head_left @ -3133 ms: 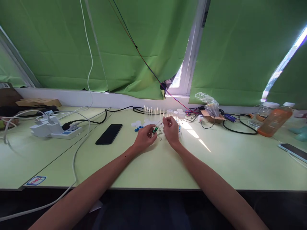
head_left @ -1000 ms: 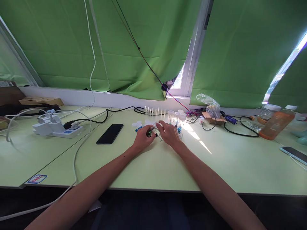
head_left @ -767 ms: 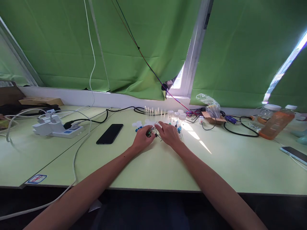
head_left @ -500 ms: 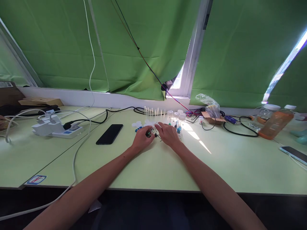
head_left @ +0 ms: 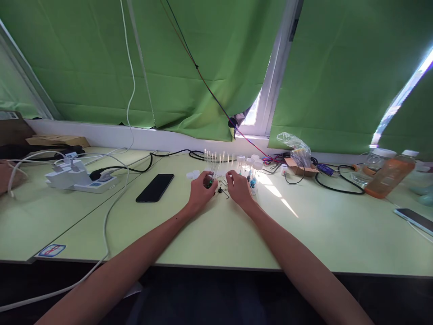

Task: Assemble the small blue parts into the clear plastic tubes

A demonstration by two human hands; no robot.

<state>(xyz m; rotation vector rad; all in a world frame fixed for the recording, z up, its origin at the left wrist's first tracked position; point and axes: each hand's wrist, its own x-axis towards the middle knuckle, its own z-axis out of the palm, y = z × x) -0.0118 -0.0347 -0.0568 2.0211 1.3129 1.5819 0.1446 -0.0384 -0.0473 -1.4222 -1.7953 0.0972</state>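
My left hand [head_left: 200,192] is curled, thumb and fingers around a small clear item with green bits [head_left: 210,183]; its exact kind is too small to tell. To its right, my right hand [head_left: 239,187] has thumb and fingertips pinched together, and whatever is between them is hidden. On the table between the hands lie a small black part [head_left: 220,190] and several tiny pieces with thin wire-like legs. Clear tubes with white caps [head_left: 257,164] stand just beyond my right hand, some with blue and green bits inside. White caps [head_left: 193,174] lie beyond my left hand.
A row of thin upright clear tubes [head_left: 216,156] stands behind the hands. A black phone [head_left: 154,188] lies to the left, near a white power strip [head_left: 98,184] with cables. At right are a small cardboard box [head_left: 299,169], an orange bottle [head_left: 389,176] and another phone [head_left: 414,217]. Another person's hand [head_left: 5,176] shows far left.
My hands, close together over a clear item before, are now apart. Small parts on the table show between them. My left hand now covers the blue bits. The other person's hand shows more.
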